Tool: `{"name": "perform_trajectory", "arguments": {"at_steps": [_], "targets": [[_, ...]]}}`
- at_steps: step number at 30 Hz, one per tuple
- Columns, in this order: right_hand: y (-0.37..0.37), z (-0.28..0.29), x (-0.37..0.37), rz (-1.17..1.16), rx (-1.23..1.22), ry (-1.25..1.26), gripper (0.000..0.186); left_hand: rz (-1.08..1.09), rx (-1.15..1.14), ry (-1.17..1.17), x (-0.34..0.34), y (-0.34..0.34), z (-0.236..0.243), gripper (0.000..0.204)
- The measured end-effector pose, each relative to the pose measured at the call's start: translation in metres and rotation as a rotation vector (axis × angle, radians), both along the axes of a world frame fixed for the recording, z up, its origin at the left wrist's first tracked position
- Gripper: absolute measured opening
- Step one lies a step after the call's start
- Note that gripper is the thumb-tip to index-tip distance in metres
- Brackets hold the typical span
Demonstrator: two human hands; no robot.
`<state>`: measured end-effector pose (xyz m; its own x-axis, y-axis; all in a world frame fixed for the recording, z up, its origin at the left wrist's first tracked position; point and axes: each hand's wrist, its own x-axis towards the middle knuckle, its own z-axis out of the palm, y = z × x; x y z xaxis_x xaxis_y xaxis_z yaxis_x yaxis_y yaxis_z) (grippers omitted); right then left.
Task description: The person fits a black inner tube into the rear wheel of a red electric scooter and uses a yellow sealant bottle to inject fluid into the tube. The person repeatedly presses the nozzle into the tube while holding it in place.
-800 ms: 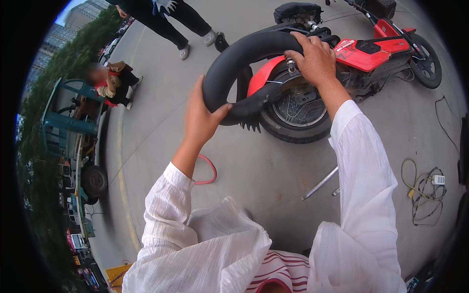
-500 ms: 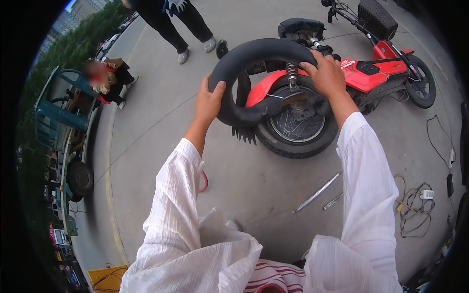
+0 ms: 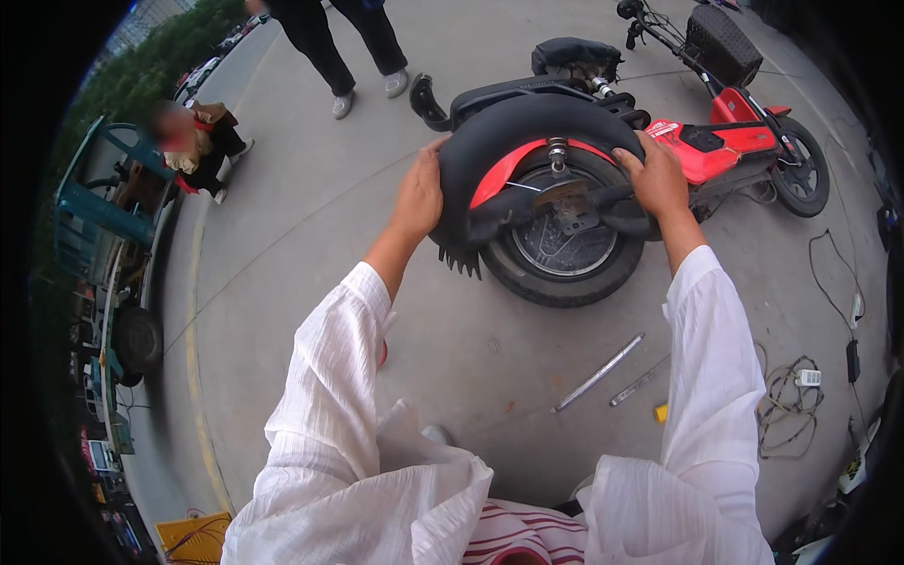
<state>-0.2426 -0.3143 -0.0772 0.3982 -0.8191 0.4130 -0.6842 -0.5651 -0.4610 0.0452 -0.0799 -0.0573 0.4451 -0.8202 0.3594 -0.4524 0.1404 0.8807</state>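
Note:
I hold a thick black inner tube stretched out in both hands above the rear wheel of a red scooter, which lies on its side. My left hand grips the ring's left side, thumb uppermost. My right hand grips its right side, thumb over the top. A red rear fender and a chrome shock absorber show through the ring's opening. A black finger-like piece hangs under the tube at the left; I cannot make out what it is.
Two metal bars lie on the concrete, with tangled cables and a white power strip at right. A standing person is beyond the scooter. A crouched person and teal vehicle are at left, above a yellow box.
Both my hands have moved rightward with the tube, which now sits wider and lower in view, ringing the rear fender. The standing person's upper part has slipped further out of frame.

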Motion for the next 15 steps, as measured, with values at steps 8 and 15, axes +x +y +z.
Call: {"name": "perform_trajectory", "arguments": {"at_steps": [8,15], "targets": [[-0.001,-0.019,-0.028,-0.071,0.114,-0.038,0.063,0.041,-0.081,-0.057,-0.024,-0.013,0.013,0.066],[0.006,-0.022,-0.026,-0.153,0.159,-0.012,0.067,0.061,-0.154,0.232,-0.025,-0.021,0.017,0.061]]}}
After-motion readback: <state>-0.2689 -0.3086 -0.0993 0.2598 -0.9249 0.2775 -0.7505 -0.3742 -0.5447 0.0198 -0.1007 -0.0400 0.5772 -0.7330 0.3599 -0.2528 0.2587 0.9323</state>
